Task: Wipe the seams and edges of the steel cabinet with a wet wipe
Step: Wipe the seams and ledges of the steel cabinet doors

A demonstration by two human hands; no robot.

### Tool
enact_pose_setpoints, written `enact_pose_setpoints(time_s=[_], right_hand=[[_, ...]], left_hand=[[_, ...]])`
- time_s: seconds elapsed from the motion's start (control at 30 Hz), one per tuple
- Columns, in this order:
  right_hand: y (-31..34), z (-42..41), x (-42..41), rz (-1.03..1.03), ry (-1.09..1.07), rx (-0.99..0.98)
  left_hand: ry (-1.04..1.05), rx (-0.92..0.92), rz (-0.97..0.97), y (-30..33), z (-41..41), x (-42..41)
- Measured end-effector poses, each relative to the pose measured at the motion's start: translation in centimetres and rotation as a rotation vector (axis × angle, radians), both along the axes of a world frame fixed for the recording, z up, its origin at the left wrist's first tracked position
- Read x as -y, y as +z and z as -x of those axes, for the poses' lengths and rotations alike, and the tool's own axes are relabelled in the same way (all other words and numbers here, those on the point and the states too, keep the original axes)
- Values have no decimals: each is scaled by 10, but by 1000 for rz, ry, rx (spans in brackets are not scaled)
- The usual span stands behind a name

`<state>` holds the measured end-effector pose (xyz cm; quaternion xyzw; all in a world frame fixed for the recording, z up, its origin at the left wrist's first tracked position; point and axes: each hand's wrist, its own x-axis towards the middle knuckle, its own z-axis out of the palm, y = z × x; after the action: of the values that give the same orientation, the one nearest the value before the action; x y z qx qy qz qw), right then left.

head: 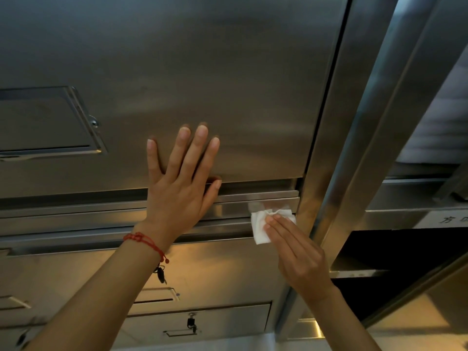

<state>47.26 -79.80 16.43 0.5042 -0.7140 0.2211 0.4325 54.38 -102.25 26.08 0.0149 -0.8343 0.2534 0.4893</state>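
The fingers of my right hand (296,252) lie straight and close together, pressing a white wet wipe (266,224) flat against the steel cabinet (228,72). The wipe is bunched at its top and sits on the horizontal seam (238,219) below the big upper door, at the seam's right end, just beside the vertical steel post (336,148). My thumb is hidden under the hand, so I cannot tell whether it also pinches the wipe.

My left hand (179,183) is spread flat on the lower part of that upper door, fingers straight and fanned, holding nothing. Its thumb reaches down across the door's bottom edge towards the seam, and the palm covers the ledge beneath. A red string bracelet (147,243) circles my left wrist.

Farther out, a recessed handle plate (50,122) sits at the left of the upper door. Below the seam are lower drawers, one with a key (191,323) hanging in its lock, and another key (160,273) shows just beside my left forearm. To the right of the post a dark open compartment (405,262) shows, with what looks like printed characters above it, too cut off to read.
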Motion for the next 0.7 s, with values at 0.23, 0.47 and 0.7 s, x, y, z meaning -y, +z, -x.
enact_pose_setpoints(time_s=[0.23,0.47,0.7], right_hand=[[0,-11,16,25,-4,7],[-5,-6,-1,64,-65,101],[-5,-17,20,55,-19,86]], left_hand=[[-1,-12,-2,-1,1,0],[-3,-1,-3,0,0,0],[7,3,-2,0,-1,0]])
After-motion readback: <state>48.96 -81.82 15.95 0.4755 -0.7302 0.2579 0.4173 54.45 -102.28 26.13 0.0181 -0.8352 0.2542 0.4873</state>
